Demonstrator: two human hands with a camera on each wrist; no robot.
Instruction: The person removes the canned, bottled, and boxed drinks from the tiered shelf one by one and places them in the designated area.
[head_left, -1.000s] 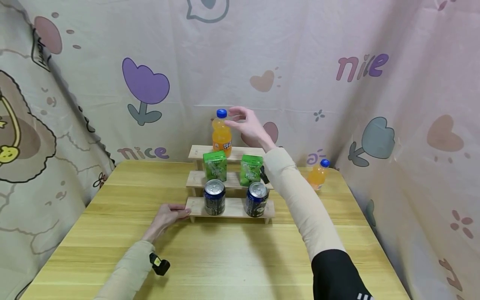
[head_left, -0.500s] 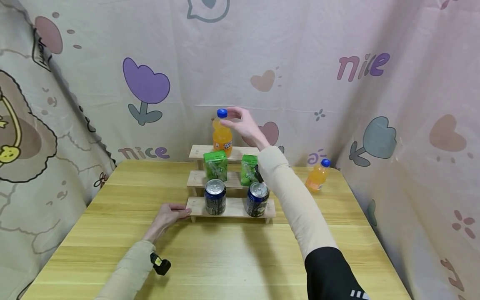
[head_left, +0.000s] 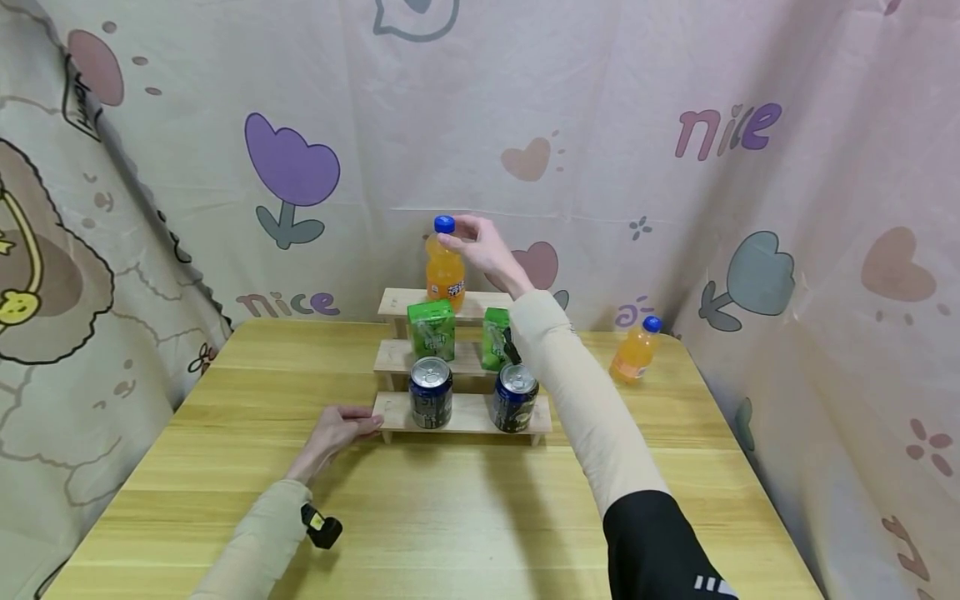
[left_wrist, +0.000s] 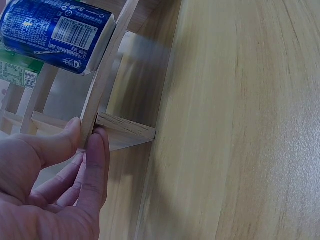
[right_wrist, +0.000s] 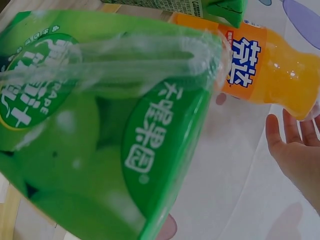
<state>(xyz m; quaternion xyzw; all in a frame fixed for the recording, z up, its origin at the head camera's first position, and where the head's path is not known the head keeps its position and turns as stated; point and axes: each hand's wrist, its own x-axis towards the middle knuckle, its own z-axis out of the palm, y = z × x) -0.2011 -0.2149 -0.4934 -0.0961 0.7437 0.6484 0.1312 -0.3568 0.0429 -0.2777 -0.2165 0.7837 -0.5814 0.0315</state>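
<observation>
My left hand (head_left: 337, 432) pinches the left end of the bottom step of a three-step wooden display stand (head_left: 474, 414); thumb above and fingers below the board show in the left wrist view. On the top step stands an orange soda bottle (head_left: 446, 271) with a blue cap. My right hand (head_left: 483, 250) holds that bottle at its neck, the thumb in front. In the right wrist view, the fingers (right_wrist: 294, 137) lie by the bottle's narrow end, partly cut off by the frame edge.
Two green juice boxes, left (head_left: 431, 331) and right (head_left: 493, 339), stand on the middle step. Two dark blue cans, left (head_left: 431, 394) and right (head_left: 514, 400), stand on the bottom one. Another orange soda bottle (head_left: 634, 353) stands at the table's back right, before a patterned curtain.
My right hand has moved slightly left, and its thumb has come in over the bottle's neck. The right forearm has shifted left, covering more of the right juice box. My left hand stays put.
</observation>
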